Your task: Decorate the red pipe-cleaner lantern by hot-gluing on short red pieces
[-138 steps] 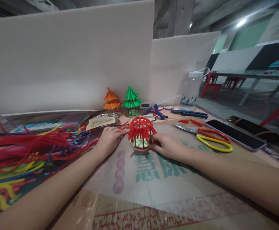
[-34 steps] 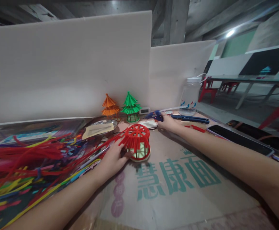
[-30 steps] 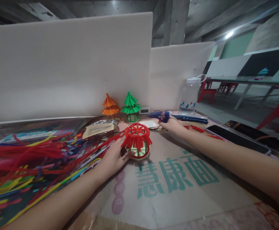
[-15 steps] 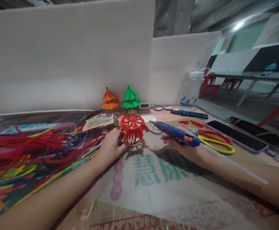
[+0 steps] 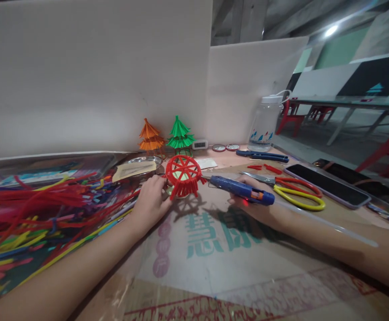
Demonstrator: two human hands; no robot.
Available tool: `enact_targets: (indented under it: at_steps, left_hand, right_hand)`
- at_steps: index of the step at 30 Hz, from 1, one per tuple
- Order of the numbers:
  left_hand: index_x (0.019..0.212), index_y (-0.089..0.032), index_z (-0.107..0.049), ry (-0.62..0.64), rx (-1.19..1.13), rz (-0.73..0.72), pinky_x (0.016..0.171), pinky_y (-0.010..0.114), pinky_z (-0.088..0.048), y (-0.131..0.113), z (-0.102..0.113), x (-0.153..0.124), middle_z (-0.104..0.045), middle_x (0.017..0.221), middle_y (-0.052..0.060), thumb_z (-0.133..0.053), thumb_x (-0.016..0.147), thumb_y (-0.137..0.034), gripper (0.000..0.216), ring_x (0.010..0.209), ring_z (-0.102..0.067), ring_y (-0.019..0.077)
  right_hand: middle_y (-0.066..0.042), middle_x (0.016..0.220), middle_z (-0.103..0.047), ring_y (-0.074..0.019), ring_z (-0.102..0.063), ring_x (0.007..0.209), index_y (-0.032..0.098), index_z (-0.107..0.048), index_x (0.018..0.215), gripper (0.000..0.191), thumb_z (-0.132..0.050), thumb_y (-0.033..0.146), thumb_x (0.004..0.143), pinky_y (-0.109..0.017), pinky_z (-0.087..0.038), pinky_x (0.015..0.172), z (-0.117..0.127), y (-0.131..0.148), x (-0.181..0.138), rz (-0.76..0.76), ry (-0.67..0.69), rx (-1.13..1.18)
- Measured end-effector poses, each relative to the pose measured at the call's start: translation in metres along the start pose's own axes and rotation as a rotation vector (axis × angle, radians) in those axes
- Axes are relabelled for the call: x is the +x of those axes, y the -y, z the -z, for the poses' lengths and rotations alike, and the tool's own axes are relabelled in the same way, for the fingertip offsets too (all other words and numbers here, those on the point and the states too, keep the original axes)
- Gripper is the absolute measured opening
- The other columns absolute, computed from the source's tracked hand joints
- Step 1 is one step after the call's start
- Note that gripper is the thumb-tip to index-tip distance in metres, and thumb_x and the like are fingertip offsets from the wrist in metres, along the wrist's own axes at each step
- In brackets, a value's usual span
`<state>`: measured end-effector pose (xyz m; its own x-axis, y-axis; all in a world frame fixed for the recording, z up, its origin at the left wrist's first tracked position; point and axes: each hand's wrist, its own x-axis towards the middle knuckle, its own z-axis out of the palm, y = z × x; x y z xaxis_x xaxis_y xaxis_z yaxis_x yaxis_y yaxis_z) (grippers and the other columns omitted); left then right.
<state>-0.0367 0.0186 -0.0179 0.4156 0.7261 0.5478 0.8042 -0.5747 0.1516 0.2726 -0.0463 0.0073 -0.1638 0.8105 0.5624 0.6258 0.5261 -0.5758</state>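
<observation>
My left hand (image 5: pixel 150 203) grips a small red pavilion model (image 5: pixel 182 174) made of straw pieces, tilted so its spoked round roof faces me. My right hand (image 5: pixel 252 206) is closed around a blue glue gun (image 5: pixel 241 190). The gun's nozzle points left at the model's right edge, almost touching it. Both hands hover just above a sheet of cardboard with green characters (image 5: pixel 214 249).
A heap of coloured straws (image 5: pixel 30 209) covers the left. Orange (image 5: pixel 149 135) and green (image 5: pixel 180 133) pavilion models stand by the white partition. Yellow-handled scissors (image 5: pixel 295 191), a phone (image 5: pixel 324 179), blue pliers (image 5: pixel 263 155) and a clear jug (image 5: pixel 265 125) lie at the right.
My right hand reached to the back, picked up the glue gun and brought its nozzle to the model. My left hand lifted and tilted the red model toward me.
</observation>
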Motion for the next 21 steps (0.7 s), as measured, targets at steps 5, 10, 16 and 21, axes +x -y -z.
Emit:
enact_targets:
  at_steps: [5, 10, 16, 21]
  left_hand:
    - [0.102, -0.017, -0.058, 0.001, 0.018, 0.015, 0.086, 0.043, -0.047, -0.0012, 0.0005, 0.0002, -0.061, 0.102, 0.012, -0.059, 0.090, -0.034, 0.021, 0.099, -0.058, 0.0312]
    - [0.101, -0.017, -0.059, -0.003, 0.073, 0.006, 0.083, 0.042, -0.046, -0.0014, 0.0000, -0.0002, -0.062, 0.101, 0.012, -0.060, 0.088, -0.033, 0.021, 0.098, -0.058, 0.0315]
    - [0.099, -0.019, -0.058, -0.017, 0.109, -0.004, 0.081, 0.043, -0.045, -0.0016, -0.0004, -0.0009, -0.063, 0.101, 0.012, -0.057, 0.089, -0.035, 0.019, 0.097, -0.058, 0.0316]
    - [0.099, -0.019, -0.057, -0.014, 0.117, -0.004, 0.082, 0.042, -0.045, -0.0019, -0.0006, -0.0014, -0.062, 0.100, 0.011, -0.057, 0.090, -0.036, 0.020, 0.097, -0.058, 0.0313]
  right_hand:
    - [0.000, 0.072, -0.067, -0.0175, -0.063, 0.064, 0.024, -0.061, 0.082, 0.016, -0.069, 0.038, 0.079, -0.029, -0.050, 0.058, -0.0012, 0.0026, 0.0012, 0.008, 0.032, 0.034]
    - [-0.001, 0.075, -0.069, -0.0180, -0.063, 0.063, 0.024, -0.066, 0.089, 0.016, -0.070, 0.036, 0.080, -0.030, -0.049, 0.058, 0.0013, 0.0064, 0.0016, 0.030, 0.059, -0.001]
    - [0.000, 0.074, -0.069, -0.0173, -0.062, 0.062, 0.024, -0.067, 0.090, 0.016, -0.072, 0.034, 0.080, -0.029, -0.048, 0.056, -0.0005, 0.0042, 0.0004, 0.023, 0.056, -0.017]
    - [0.000, 0.074, -0.069, -0.0179, -0.063, 0.063, 0.025, -0.068, 0.091, 0.015, -0.073, 0.034, 0.079, -0.029, -0.048, 0.057, -0.0049, -0.0022, -0.0006, -0.008, 0.051, -0.031]
